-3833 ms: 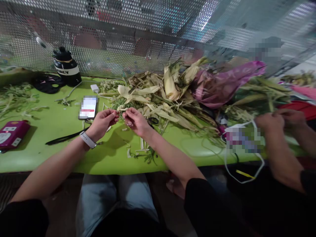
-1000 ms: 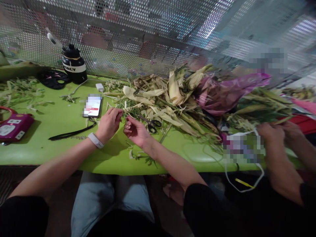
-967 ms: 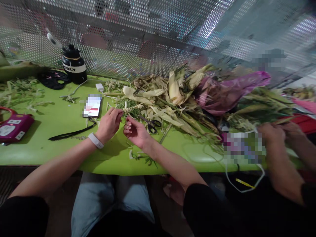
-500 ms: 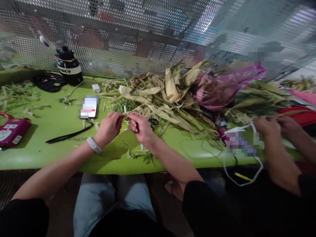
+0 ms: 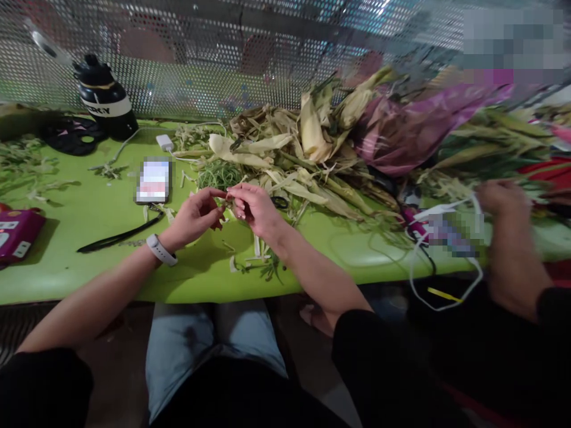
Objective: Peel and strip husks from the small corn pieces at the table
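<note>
A: Item one, where kept?
B: Small plant piece, one, pale and brownish; between the fingertips of the two hands, above the green tabletop. Exact shape too small to tell.

A: Fingers, condition?
B: Right hand: thumb and forefinger closed in a pinch on the piece, other fingers curled beneath. Left hand: loosely curled, forefinger stretched to the right fingertips, a gap between it and the thumb; whether it has hold of anything, cannot tell.

A: Handling notes?
B: By judgement: next to no weight, soft and bendy, probably fibrous, likely to tear or split if pulled sharply. Not slippery, I should think, unless freshly damp.

A: Recommended hold?
B: Tips of thumb and forefinger, close to one end, light pressure; a full-hand grip would probably crush it.

A: Adjacent stock?
B: Coil of thin green strands, one, just far of the hands; looks springy, best lifted from beneath. Heap of pale husks, far and to the right; judged papery, light, stiffer where dry. Black loop handle, just right of the right hand. Loose scraps, near side. Phone, left and far, screen lit.
</note>
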{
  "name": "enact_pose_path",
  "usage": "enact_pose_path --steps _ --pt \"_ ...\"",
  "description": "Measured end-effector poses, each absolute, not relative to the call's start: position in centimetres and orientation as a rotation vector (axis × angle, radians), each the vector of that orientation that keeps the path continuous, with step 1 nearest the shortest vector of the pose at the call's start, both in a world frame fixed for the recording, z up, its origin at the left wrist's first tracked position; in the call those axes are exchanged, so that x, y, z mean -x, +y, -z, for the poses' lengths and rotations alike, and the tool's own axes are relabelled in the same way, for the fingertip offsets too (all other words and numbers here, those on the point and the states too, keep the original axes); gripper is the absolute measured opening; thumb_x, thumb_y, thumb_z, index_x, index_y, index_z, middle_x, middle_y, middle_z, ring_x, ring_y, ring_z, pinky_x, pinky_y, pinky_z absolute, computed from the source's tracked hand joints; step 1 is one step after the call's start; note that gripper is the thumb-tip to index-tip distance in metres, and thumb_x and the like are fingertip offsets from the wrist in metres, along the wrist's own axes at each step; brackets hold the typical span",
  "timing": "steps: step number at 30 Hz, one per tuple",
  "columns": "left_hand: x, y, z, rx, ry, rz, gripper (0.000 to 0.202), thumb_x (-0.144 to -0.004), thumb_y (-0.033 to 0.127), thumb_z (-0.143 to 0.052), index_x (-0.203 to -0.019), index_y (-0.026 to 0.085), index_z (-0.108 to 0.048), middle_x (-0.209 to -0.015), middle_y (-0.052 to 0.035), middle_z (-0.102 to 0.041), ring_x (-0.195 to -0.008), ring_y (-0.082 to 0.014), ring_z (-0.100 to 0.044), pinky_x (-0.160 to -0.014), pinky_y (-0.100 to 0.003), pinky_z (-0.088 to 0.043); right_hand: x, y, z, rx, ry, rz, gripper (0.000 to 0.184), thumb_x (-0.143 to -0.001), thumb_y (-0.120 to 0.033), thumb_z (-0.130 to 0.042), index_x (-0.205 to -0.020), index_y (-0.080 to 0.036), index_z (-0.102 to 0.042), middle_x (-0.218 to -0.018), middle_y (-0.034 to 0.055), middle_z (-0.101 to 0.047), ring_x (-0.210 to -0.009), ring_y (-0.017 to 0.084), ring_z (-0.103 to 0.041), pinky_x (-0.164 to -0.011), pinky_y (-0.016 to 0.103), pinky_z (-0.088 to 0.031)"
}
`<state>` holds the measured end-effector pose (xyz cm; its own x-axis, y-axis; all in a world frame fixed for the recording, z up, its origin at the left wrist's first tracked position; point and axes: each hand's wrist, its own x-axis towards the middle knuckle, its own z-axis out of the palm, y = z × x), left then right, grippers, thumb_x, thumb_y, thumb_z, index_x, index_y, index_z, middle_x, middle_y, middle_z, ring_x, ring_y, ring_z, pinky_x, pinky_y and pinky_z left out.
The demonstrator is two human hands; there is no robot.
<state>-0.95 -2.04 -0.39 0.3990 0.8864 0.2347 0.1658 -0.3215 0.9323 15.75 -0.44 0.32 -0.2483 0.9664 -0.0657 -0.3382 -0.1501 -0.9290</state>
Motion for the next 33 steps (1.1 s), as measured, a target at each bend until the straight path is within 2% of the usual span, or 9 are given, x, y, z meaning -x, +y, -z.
enact_pose_path --steps 7,13,19,22,28,33 --pt "0.8 -2.0 0.5 -1.497 0.829 -0.907 0.027 -0.083 0.028 -0.068 -0.103 0.016 -0.055 -0.068 0.0 -0.067 -0.061 -0.0146 -0.07 -0.053 -0.022 -0.054 -16.3 0.2 -0.6 0.947 -1.135 -1.626 0.02 -0.078 -0.026 -0.066 -0.064 -0.017 -0.053 -0.043 -0.0097 -0.041 -0.034 0.003 -0.035 -0.035 0.018 -0.024" --pt "1.0 -1.8 0.5 -1.457 0.772 -0.772 0.036 -0.078 0.035 -0.075 -0.102 0.018 -0.054 -0.071 -0.0005 -0.07 -0.069 -0.0187 -0.073 -0.053 -0.023 -0.056 -16.2 0.0 -0.4 0.965 -1.246 -1.513 0.023 -0.08 -0.029 -0.066 -0.066 -0.019 -0.052 -0.042 -0.0102 -0.041 -0.034 0.003 -0.035 -0.035 0.017 -0.024" --pt "1.1 -1.2 1.1 -1.371 0.897 -0.791 0.041 -0.071 0.04 -0.08 -0.099 0.015 -0.063 -0.083 -0.0095 -0.076 -0.079 -0.0224 -0.075 -0.058 -0.027 -0.059 -16.3 0.5 -0.1 0.973 -1.315 -1.499 0.026 -0.082 -0.031 -0.065 -0.065 -0.019 -0.051 -0.04 -0.0096 -0.043 -0.035 0.004 -0.036 -0.036 0.016 -0.025" --pt "1.1 -1.0 1.2 -1.371 0.944 -0.76 0.037 -0.074 0.044 -0.077 -0.095 0.014 -0.068 -0.089 -0.012 -0.076 -0.08 -0.0209 -0.074 -0.06 -0.027 -0.059 -16.2 0.7 0.2 0.987 -1.369 -1.503 0.028 -0.083 -0.031 -0.066 -0.063 -0.019 -0.05 -0.04 -0.0084 -0.045 -0.034 0.004 -0.037 -0.036 0.017 -0.027" --pt "1.3 -0.6 1.8 -1.601 1.034 -0.768 0.029 -0.073 0.042 -0.077 -0.078 0.014 -0.073 -0.072 -0.0072 -0.072 -0.061 -0.0139 -0.065 -0.058 -0.026 -0.052 -16.5 1.2 0.6 1.062 -1.439 -1.564 0.024 -0.083 -0.02 -0.062 -0.061 -0.017 -0.052 -0.036 -0.0082 -0.042 -0.032 0.005 -0.037 -0.035 0.017 -0.027" --pt "1.2 -0.3 2.3 -1.897 1.086 -0.972 0.018 -0.069 0.034 -0.08 -0.069 0.017 -0.074 -0.071 -0.0046 -0.069 -0.069 -0.0148 -0.06 -0.068 -0.029 -0.048 -17.0 1.2 0.2 1.077 -1.474 -1.561 0.021 -0.08 -0.018 -0.066 -0.063 -0.016 -0.054 -0.043 -0.0068 -0.048 -0.037 0.004 -0.038 -0.037 0.016 -0.026"
